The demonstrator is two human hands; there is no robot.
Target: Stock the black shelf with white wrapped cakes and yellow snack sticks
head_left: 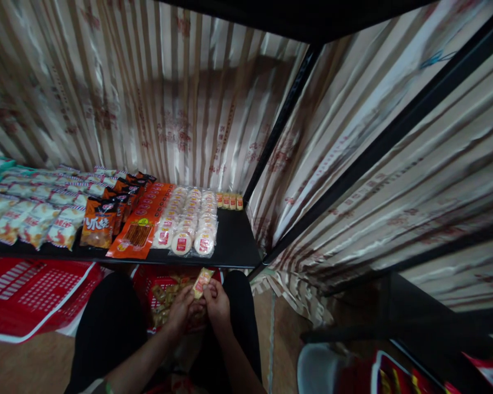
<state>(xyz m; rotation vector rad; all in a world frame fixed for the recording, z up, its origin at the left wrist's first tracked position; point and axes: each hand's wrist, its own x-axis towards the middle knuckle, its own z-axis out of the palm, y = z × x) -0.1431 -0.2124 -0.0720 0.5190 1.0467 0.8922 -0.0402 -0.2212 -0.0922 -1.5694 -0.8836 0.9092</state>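
Between my two hands is a small yellow snack packet (pixel 202 282) with a red and white label. My left hand (pixel 182 307) grips its lower left side. My right hand (pixel 217 302) pinches its right edge with thumb and fingers. Under them, between my knees, a red basket (pixel 143 279) holds many similar gold-yellow packets (pixel 164 298). Ahead on the black shelf (pixel 238 241), a short row of small yellow packets (pixel 230 201) stands at the back right corner, beside rows of round white crackers (pixel 183 241) in clear wrappers.
Orange snack bags (pixel 142 224), black-and-orange bags (pixel 98 221) and white bags (pixel 33 221) fill the shelf leftward. Another red basket (pixel 33 295) lies at left. Black metal posts (pixel 285 120) and a striped curtain (pixel 181 98) bound the shelf. A white stool-like object (pixel 318 366) stands lower right.
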